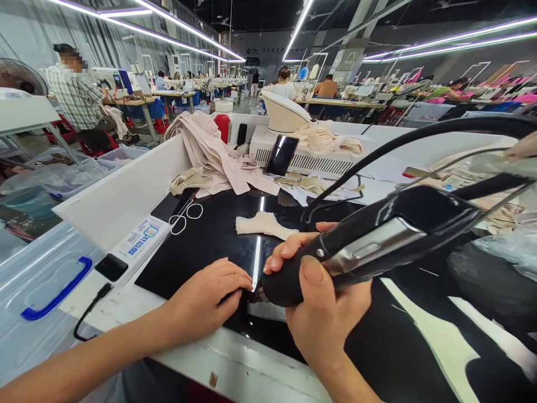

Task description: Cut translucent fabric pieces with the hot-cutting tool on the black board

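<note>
My right hand (pixel 325 305) is closed around a bulky black hand-held tool (pixel 377 235) with a silver lever; its exact kind is unclear. The tool's rounded end is low over the black glossy board (pixel 188 246). My left hand (pixel 210 296) rests palm down at the board's front edge, beside that end, with thumb and forefinger slightly apart. Under the tool lies a pale grey piece (pixel 267 311), largely hidden. Beyond my hands is a cream cut fabric piece (pixel 265 224). Two more pale pieces, a curved one (pixel 434 336) and a narrow one (pixel 495 330), lie at the right.
A black hose (pixel 403 146) arches across the right. Behind the board stand a phone (pixel 282 155), a vented white box (pixel 319 157) and stacked beige fabric strips (pixel 210 145). At left are a power bank (pixel 111 267) and a clear bin (pixel 46 302). People sit at sewing machines farther back.
</note>
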A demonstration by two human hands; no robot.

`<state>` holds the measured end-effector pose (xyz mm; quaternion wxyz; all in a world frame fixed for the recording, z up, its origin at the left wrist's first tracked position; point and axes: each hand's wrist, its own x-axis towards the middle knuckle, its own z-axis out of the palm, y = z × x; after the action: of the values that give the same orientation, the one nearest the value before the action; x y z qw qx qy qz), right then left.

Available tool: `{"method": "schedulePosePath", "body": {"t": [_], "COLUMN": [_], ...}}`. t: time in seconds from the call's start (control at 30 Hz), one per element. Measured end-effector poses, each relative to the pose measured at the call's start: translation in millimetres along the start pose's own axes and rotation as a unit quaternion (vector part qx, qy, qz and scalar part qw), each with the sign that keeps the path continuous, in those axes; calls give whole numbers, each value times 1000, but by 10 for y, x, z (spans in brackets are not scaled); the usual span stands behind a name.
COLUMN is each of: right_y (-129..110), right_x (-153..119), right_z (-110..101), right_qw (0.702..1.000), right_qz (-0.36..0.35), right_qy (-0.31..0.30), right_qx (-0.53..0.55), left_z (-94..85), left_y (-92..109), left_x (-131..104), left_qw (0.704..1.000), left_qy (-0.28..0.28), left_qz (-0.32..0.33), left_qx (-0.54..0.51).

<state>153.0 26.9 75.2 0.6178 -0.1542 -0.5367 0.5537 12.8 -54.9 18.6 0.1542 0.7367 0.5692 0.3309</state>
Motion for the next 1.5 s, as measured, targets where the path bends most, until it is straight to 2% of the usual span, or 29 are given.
{"method": "schedulePosePath", "body": {"t": [0.27, 0.47, 0.67, 0.8, 0.97, 1.07, 1.3, 1.5], "right_y": [-48, -56, -357, -488, -407, -350, -260, -201], "right_x": [-66, -64, 91, 198, 185, 168, 175, 162], "right_z": [-24, -18, -202, -313, -381, -386, -332, -311], "right_qw": [1000, 1000, 997, 994, 995, 995, 996, 997], "right_qz": [0, 6, -6, -22, -26, -36, -32, -17], "right_qy": [1, -15, -18, -7, 31, 42, 38, 32], "right_qx": [7, 2, -80, -108, -92, -87, -72, -61], "left_z": [-10, 8, -40, -148, -227, -219, -149, -145], "left_y": [43, 11, 29, 47, 69, 68, -33, -38], "left_x": [27, 7, -44, 127, 485, 594, 578, 571], "left_qw": [1000, 999, 991, 987, 975, 967, 961, 961], "left_qy": [15, -3, -47, -86, -153, -190, -242, -240], "left_qz": [11, 42, 104, 123, 163, 162, 115, 125], "left_qx": [1, 30, 69, 57, -3, -47, -63, -58]}}
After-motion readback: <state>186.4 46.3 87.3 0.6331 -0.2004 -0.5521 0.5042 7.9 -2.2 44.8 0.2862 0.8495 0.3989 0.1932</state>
